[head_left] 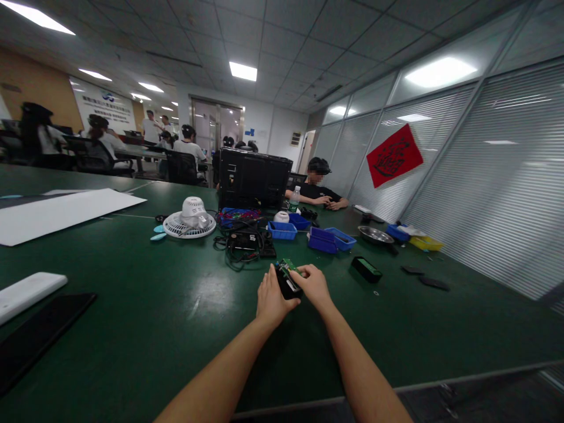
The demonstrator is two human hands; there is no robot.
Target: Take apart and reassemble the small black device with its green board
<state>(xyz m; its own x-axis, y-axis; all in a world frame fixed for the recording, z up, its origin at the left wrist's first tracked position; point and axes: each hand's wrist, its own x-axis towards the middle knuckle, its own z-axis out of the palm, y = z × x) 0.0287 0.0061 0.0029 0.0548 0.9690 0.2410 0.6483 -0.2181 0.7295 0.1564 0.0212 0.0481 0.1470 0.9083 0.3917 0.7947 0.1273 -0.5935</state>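
Observation:
My left hand (272, 298) wraps round the left side of a small black plastic case (286, 286), its thumb along the near edge. A green circuit board (287, 267) sits tilted at the top of the case, partly outside it. The fingers of my right hand (314, 283) close on the right edge of that board. Fingers hide much of the case and the board's lower part. Further right on the green table lies another black case (366, 269) with a green face inside, touched by neither hand.
Beyond my hands lie a black adapter with tangled cables (242, 241), blue bins (322, 239), a white fan part (190, 223) and a metal bowl (375, 235). Flat black pieces (434, 283) lie right. A black monitor (254, 179) stands behind; a person (324, 191) sits across the table.

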